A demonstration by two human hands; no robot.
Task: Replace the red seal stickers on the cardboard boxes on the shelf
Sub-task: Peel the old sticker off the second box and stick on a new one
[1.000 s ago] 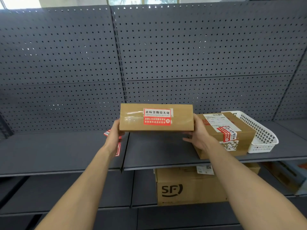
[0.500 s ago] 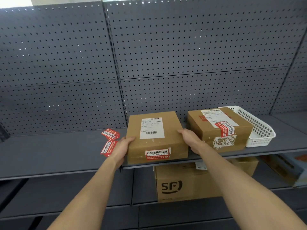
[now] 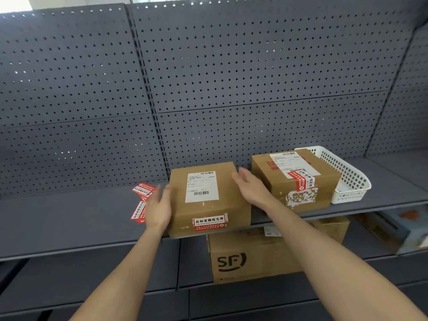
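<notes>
Both hands (image 3: 158, 206) open, flanking box (image 3: 208, 198), empty.

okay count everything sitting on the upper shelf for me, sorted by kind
Cardboard boxes: 2, the nearer box and the box to its right
White basket: 1
Loose red stickers: at least 2, overlapping, exact number unclear
Total: at least 5

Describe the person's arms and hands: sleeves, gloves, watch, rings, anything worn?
Both forearms are bare to the frame edge, with no sleeves in view. The left hand and right hand have no gloves. No watch, bracelet or rings visible. No markings or tape on either arm.
</notes>
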